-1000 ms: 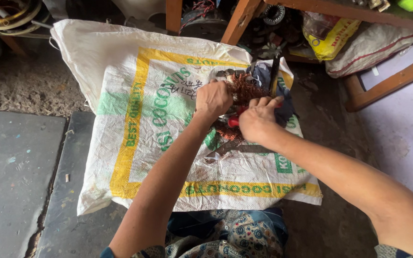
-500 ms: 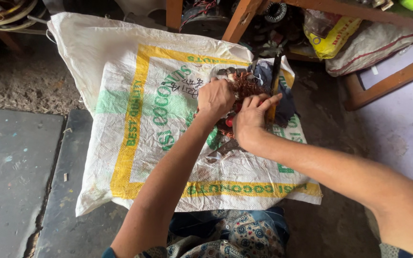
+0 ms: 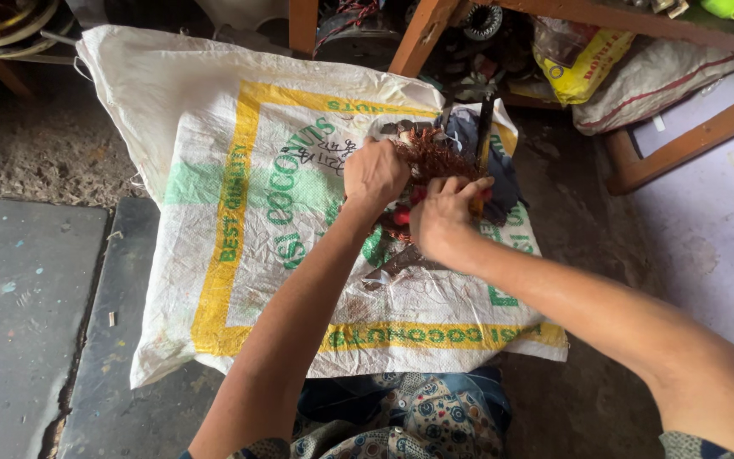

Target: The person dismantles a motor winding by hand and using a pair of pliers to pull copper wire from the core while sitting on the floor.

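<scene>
A white woven sack [image 3: 214, 153] with yellow border and green print lies flat on the floor. On its far right part sits a tangle of copper wire on a metal core [image 3: 435, 153]. My left hand [image 3: 374, 174] is closed on the near side of that wire bundle. My right hand [image 3: 443, 214] grips a red-handled tool [image 3: 403, 217] pressed against the bundle. A dark upright tool [image 3: 484, 127] stands just behind the wire. Dark scraps [image 3: 401, 259] lie on the sack under my hands.
Wooden frame legs [image 3: 418, 34] and a wooden frame [image 3: 681, 144] stand at the back and right. A yellow bag [image 3: 584, 64] and a grey sack [image 3: 656, 76] lie under them. Coiled rings [image 3: 2, 21] sit far left. A grey slab [image 3: 19, 314] borders the sack.
My right hand has shifted slightly up and left, closer to the wire bundle. My left hand stays on the bundle.
</scene>
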